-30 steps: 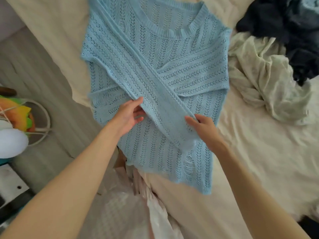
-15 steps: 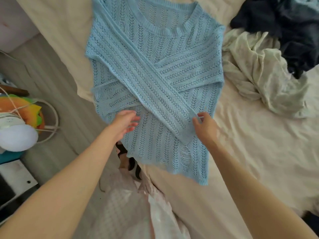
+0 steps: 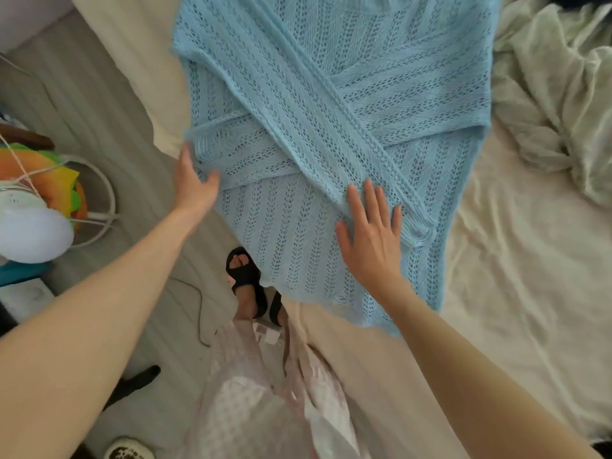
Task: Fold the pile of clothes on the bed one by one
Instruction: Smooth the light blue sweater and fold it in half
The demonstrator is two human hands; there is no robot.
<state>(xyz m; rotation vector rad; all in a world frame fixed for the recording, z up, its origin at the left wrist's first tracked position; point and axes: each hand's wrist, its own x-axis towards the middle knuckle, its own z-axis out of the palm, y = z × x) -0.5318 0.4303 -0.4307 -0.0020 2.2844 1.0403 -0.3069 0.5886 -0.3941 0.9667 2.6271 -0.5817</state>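
Two bare arms reach forward over the bed's (image 3: 516,260) near left corner, where a light blue open-knit sweater (image 3: 331,127) lies flat with both sleeves crossed over its front. At the bed's left edge, the left hand (image 3: 193,190) meets the sweater's side by a folded cuff, thumb on the knit, fingers straight, gripping nothing. The right hand (image 3: 371,236) lies palm down on the lower sleeve, fingers spread, holding nothing. Toward the right edge sits a crumpled cream garment (image 3: 556,104). No readable writing shows.
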